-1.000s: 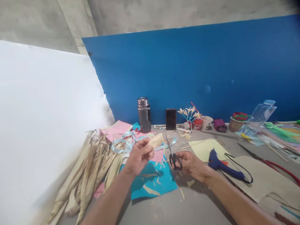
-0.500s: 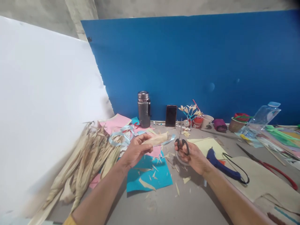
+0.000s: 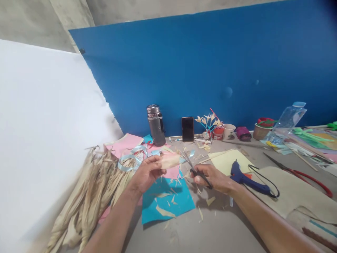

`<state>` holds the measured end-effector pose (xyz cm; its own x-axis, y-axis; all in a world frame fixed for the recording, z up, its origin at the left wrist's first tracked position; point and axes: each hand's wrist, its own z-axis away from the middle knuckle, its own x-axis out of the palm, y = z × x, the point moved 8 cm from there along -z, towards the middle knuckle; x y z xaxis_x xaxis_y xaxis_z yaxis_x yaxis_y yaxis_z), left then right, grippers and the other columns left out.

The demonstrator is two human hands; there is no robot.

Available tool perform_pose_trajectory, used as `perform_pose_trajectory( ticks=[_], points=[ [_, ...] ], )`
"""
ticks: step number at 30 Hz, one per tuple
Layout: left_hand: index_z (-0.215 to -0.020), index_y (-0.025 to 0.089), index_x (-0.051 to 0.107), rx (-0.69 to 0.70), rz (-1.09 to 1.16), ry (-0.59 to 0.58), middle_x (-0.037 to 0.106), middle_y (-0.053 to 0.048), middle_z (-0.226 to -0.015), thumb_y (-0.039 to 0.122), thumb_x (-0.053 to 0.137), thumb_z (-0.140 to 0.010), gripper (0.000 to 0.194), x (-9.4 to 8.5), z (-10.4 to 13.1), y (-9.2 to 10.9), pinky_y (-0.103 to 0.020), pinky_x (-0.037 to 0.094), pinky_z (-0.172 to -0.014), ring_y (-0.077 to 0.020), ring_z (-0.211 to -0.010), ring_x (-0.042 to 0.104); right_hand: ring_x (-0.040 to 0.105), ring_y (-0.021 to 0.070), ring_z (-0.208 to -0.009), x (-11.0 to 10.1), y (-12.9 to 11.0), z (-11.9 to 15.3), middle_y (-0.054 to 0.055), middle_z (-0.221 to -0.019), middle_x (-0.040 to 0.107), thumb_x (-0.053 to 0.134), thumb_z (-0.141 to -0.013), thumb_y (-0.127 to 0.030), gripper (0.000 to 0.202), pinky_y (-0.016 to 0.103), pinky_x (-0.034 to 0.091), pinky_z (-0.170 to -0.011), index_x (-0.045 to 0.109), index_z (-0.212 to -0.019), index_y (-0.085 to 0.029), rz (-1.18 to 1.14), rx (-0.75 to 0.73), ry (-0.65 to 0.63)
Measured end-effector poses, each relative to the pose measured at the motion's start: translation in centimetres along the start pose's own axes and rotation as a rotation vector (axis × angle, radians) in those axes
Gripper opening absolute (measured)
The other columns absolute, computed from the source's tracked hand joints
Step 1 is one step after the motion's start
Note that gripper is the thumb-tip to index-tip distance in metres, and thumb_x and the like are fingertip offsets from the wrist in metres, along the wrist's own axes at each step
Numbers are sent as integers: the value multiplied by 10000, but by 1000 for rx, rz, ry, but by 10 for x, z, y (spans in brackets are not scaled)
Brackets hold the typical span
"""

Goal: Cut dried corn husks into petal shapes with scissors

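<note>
A pale piece of dried corn husk is pinched between the thumb and fingers of my left hand. My right hand grips black-handled scissors, their blades parted and pointing up and left, close to the husk's right end. Below both hands lies a blue paper sheet strewn with husk scraps. A heap of long dried husks rests left of my left arm. Beyond my left hand are pink paper and a light blue ribbon.
A blue glue gun and red-handled shears lie to the right. Along the back stand a thermos, a phone, husk flowers, a paper cup and a tilted plastic bottle. A blue panel rises behind.
My right hand has turned the scissors from upright toward the husk, and the blades now show parted. My left hand has turned the husk so its broad side shows. The view has tilted slightly.
</note>
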<state>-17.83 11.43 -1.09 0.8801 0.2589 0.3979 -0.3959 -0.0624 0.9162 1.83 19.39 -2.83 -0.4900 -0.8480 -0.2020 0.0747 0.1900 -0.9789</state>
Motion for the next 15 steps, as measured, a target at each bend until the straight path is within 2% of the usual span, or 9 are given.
perform_pose_trajectory(
  ticks=[4,9,12,15],
  points=[
    [-825,146,676,-25,-138,-83,687,-41,-794,174,797,-620,240,15,4,-5,-277,543,-636,-162,-695,655,542,140,-696,-2,-7,-2,54,-879,643,734,-714,-559,471,246,389,-576,651,-951,-162,-290,-62,128],
    [-816,130,671,-66,-233,-156,662,-25,-722,153,802,-616,241,28,6,-15,-250,523,-605,-135,-621,630,473,97,-541,7,4,-4,-31,-640,562,820,-586,-374,371,218,347,-490,618,-816,-164,-308,44,258],
    [-947,150,674,-87,-48,-152,687,-35,-777,194,801,-655,322,31,5,-22,-278,540,-661,-141,-650,642,452,89,-502,8,9,-4,-48,-598,535,809,-566,-347,356,215,348,-462,587,-781,-170,-368,51,357],
    [-1054,182,670,-42,180,-114,711,-80,-988,317,788,-707,392,37,6,-31,-341,550,-786,-198,-864,668,446,90,-531,5,11,-3,-41,-627,546,809,-546,-330,365,212,357,-467,588,-785,-166,-459,3,474]
  ],
)
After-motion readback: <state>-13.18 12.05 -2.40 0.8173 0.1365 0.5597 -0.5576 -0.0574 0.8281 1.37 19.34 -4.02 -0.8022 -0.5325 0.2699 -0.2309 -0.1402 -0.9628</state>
